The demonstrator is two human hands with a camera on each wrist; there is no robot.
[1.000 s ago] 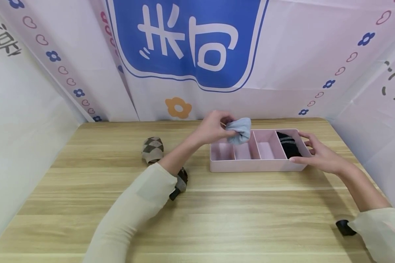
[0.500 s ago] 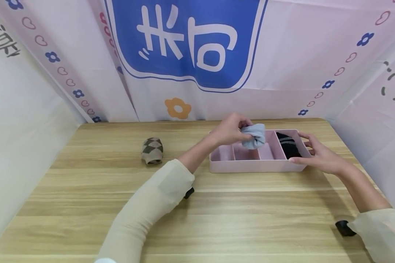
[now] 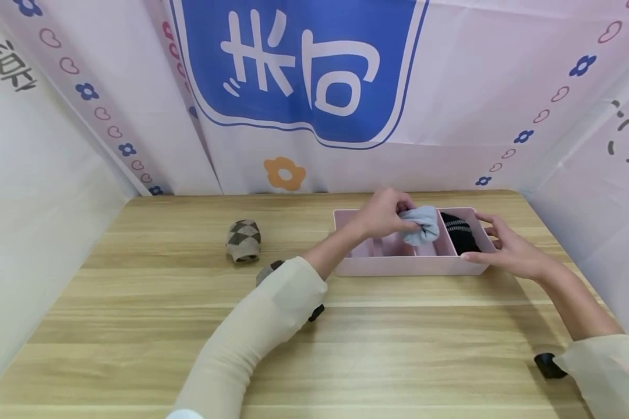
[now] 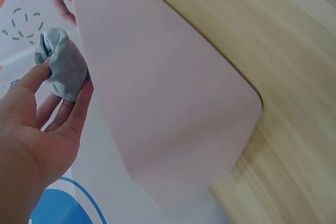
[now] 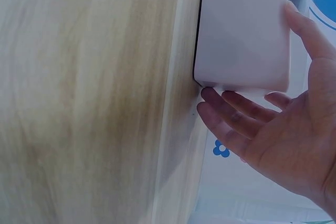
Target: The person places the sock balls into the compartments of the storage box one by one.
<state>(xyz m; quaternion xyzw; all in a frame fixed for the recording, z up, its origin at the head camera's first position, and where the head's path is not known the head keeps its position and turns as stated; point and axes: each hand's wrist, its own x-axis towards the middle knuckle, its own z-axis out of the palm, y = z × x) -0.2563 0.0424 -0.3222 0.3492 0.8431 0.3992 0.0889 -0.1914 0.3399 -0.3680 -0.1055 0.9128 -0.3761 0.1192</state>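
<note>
Pale blue folded sock (image 3: pixel 421 226) and pink divided box (image 3: pixel 409 266) were the two things in the person's grasp. Beneath the hands spread a table (image 3: pixel 398 361) with light yellowish wood grain. On it stood the box, long and rectangular, its outside smooth and plain, its corners rounded, with thin pink dividers across the inside. The right hand (image 3: pixel 513 251) held its near end, thumb at the front wall and fingers against the short side. The left hand (image 3: pixel 382 216) was over the box, pinching the pale blue sock between thumb and fingers. Beyond the left sleeve (image 3: pixel 251 331), well apart from the left hand, lay an argyle sock (image 3: pixel 243 240) in beige, brown and grey; a second patterned bundle (image 3: pixel 266 273) was partly hidden by that sleeve. In the end compartment beside the right hand sat a black sock (image 3: pixel 458 234) with pale grey stripes. The pale blue sock itself, between the hands, looked like a soft, rounded bundle, matte and greyish, with creases gathered into a tucked fold.
</note>
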